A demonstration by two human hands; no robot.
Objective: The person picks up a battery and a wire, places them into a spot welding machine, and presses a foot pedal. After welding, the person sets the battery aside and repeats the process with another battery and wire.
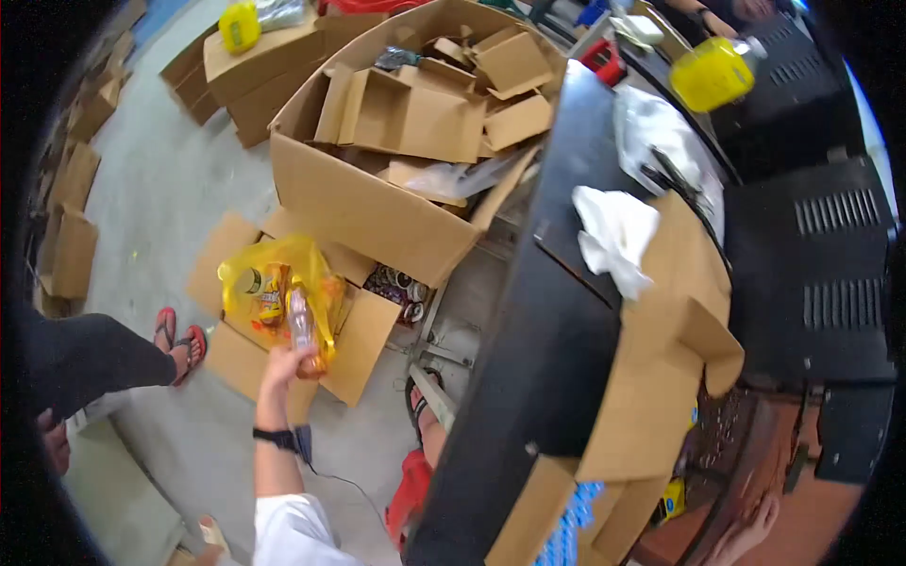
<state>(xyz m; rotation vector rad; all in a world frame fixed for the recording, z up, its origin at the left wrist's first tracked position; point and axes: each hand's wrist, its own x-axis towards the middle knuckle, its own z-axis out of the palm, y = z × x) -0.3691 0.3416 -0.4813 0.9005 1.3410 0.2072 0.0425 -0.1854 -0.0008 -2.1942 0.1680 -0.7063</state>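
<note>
so the left hand has its fingers curled round the near end of a small clear bottle with orange-brown contents, closed up snug with the thumb on the right side. the bottle lies on a yellow plastic bag, next to an orange packet and a jar tipped toward the left. the bag sits over an open carton on the floor, flaps spread out, and some round-topped cans show at its right side.

down at the lower right there's another hand, looks like the right one but i can't be sure whose it is. can't tell how far its fingers are open or if they've got anything.

just beyond the bag is a big cardboard box stuffed with smaller cartons. to the right, the black desk has a crumpled white cloth, a thin dark stick and a long bent piece of cardboard. someone in dark trousers and red sandals is standing at the left.
</note>
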